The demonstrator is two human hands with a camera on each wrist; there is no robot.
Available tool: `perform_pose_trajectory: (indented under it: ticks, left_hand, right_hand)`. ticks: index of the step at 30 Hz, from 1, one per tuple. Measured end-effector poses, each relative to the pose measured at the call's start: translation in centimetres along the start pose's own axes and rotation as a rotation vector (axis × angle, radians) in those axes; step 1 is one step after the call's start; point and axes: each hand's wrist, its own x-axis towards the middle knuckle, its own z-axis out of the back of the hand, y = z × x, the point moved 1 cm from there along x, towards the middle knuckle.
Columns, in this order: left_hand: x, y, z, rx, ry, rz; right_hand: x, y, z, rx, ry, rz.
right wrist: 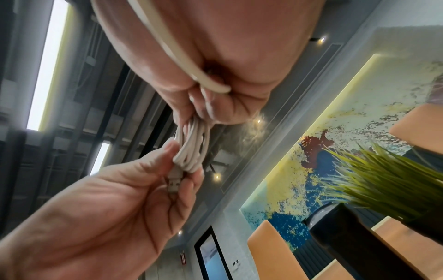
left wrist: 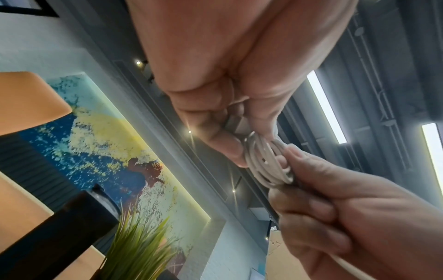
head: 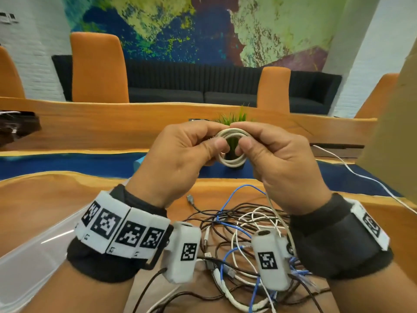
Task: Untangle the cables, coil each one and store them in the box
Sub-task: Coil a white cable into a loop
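Note:
Both hands hold a small coil of white cable (head: 232, 147) up above the table. My left hand (head: 180, 154) pinches the coil's left side, and my right hand (head: 277, 159) pinches its right side. In the left wrist view the coil (left wrist: 266, 163) sits between the two hands' fingertips. The right wrist view shows the coil (right wrist: 191, 149) with its USB plug (right wrist: 174, 182) lying against the left hand's fingers, and a loose length of the cable (right wrist: 167, 47) running under my right palm. A tangle of black, white and blue cables (head: 237, 240) lies on the table below.
A clear plastic box (head: 33, 256) stands at the lower left. A cardboard box (head: 394, 143) rises at the right edge. A potted green plant (head: 234, 119) stands behind the hands. A white cable (head: 352, 172) trails across the table at right. Orange chairs (head: 99, 68) line the far side.

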Motion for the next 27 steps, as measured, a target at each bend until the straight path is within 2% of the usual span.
perform_pose_trajectory:
  ticks: [2,4,8,11,14,15,16,18,21,22,25,27]
  left_hand:
    - [0.1,0.0,0.4,-0.007,-0.015,-0.012]
    - [0.3,0.0,0.9,-0.008,-0.038,-0.008]
    - [0.2,-0.4,2.3,0.072,-0.057,-0.005]
    - [0.0,-0.5,3.2,0.172,-0.076,-0.019]
    - [-0.1,-0.1,3.8,0.317,-0.141,-0.015]
    - [-0.1,0.1,4.1,0.312,-0.181,0.002]
    - [0.0,0.1,4.2,0.282,-0.222,0.025]
    - [0.0,-0.1,4.1,0.229,-0.251,0.062]
    - [-0.2,-0.5,2.6,0.267,-0.169,0.041]
    - [-0.2,-0.5,2.0,0.297,-0.148,0.026]
    - [-0.2,-0.5,1.1,0.345,-0.142,-0.005]
    - [-0.3,-0.7,1.2,0.363,-0.175,-0.027]
  right_hand:
    - [-0.2,0.3,0.5,0.068,0.042,-0.047]
    - [-0.2,0.6,1.1,0.011,0.038,-0.069]
    - [-0.1,0.2,2.4,-0.231,-0.022,-0.097]
    - [-0.2,-1.0,2.8,-0.485,-0.020,-0.056]
    - [-0.3,-1.8,3.5,-0.824,-0.032,-0.017]
    - [-0.2,-1.8,3.8,-0.862,-0.049,-0.032]
    - [-0.2,-1.6,3.9,-0.843,-0.055,-0.060]
    - [-0.1,-0.9,3.7,-0.625,-0.052,-0.142]
    - [0.0,1.1,2.0,-0.130,-0.036,-0.269]
    - [-0.1,1.7,1.7,-0.054,0.006,-0.297]
    - [-0.5,2.7,1.4,-0.080,0.279,-0.383]
    - [-0.6,2.7,1.7,-0.103,0.385,-0.444]
